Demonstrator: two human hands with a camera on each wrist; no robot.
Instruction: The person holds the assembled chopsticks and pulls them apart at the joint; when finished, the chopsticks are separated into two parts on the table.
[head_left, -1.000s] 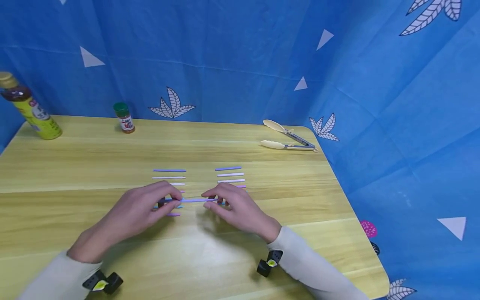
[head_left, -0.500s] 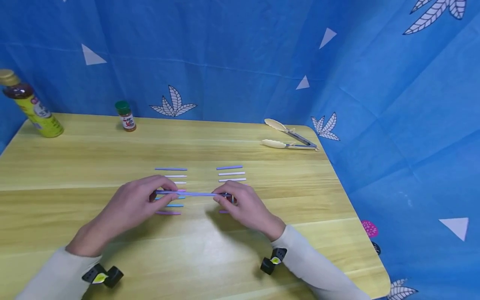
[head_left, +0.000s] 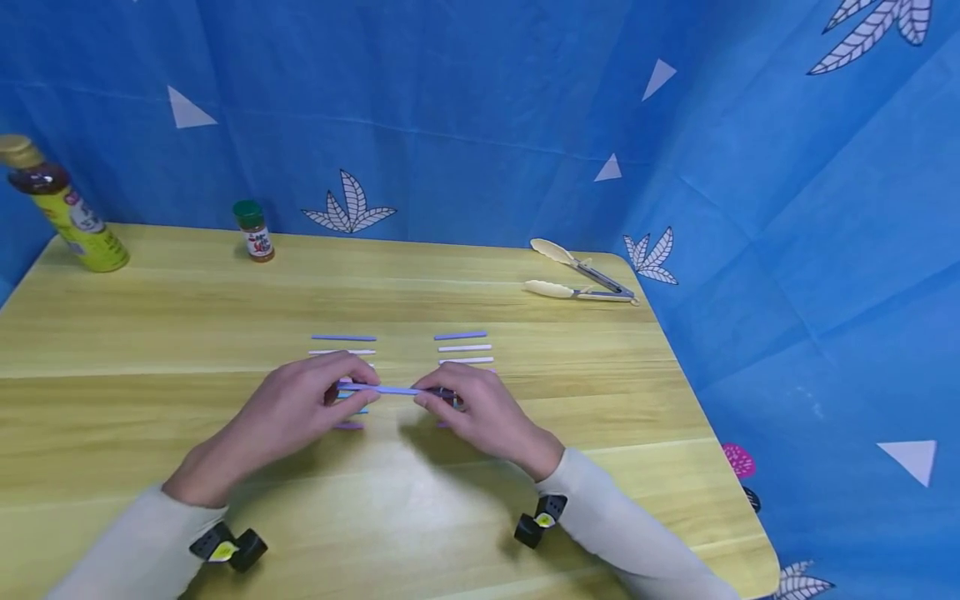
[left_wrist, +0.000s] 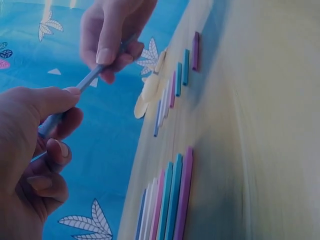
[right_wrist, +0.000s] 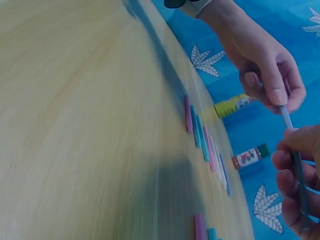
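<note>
A long blue-purple straw (head_left: 397,390) is held level between both hands, above the table. My left hand (head_left: 311,404) pinches its left part between thumb and fingers. My right hand (head_left: 480,408) grips it toward the right, and a short stretch shows between the two thumbs. Beneath the hands lie two columns of short straw pieces in purple, white, pink and blue, partly covered by the hands in the head view. The left column starts with a purple straw piece (head_left: 343,338) and the right with another purple piece (head_left: 460,336). The left wrist view shows both columns, including a magenta straw piece (left_wrist: 185,190).
Open tongs (head_left: 592,279) with cream tips lie at the table's back right. A green-capped spice jar (head_left: 257,233) stands at the back, with a yellow-labelled bottle (head_left: 75,217) at the back left. Blue patterned cloth (head_left: 487,117) hangs behind the wooden table (head_left: 450,533).
The straw rose slightly. The hands spread apart along it, then came closer together, the left hand shifting right and the right hand a little left. Both still hold it.
</note>
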